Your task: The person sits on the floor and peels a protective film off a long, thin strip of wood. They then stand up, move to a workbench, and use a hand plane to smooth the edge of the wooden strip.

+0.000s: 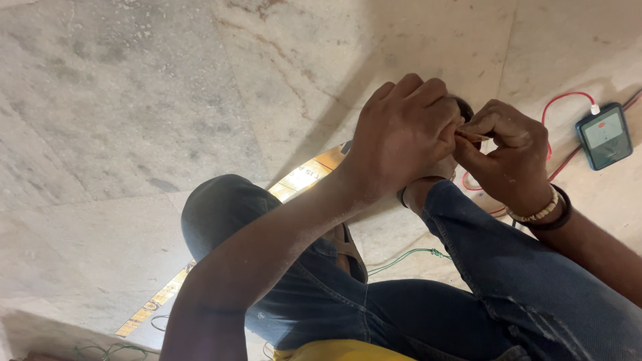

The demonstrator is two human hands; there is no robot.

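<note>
Left hand (pixel 401 130): raised above the knees, fingers curled tight together into a closed grip around a dark rounded object (pixel 464 107) that shows only as a sliver at the knuckles; what the object is cannot be told; forearm runs down to the lower left of the view.

Right hand (pixel 505 157): just beside the left, touching it at the fingertips; thumb and forefinger pressed together, pinching a thin tan strip (pixel 473 136) whose end meets the left hand's knuckles; remaining fingers folded in; wrist carries a pale beaded bracelet (pixel 535 214) and a dark band (pixel 560 215).

Legs: blue jeans (pixel 468 287), knees bent beneath both hands; edge of a yellow garment (pixel 334 351) at the bottom of the view.

Floor (pixel 134 100): pale marble slabs, dusty; a yellow measuring tape (pixel 304 177) lies across it, passing under the left knee toward the lower left corner; a thin green wire (pixel 408 254) lies between the legs; a red wire (pixel 562 99) loops near the right edge, ending in a white plug at a small dark-green device with a screen (pixel 605 136), well apart from the hands.
</note>
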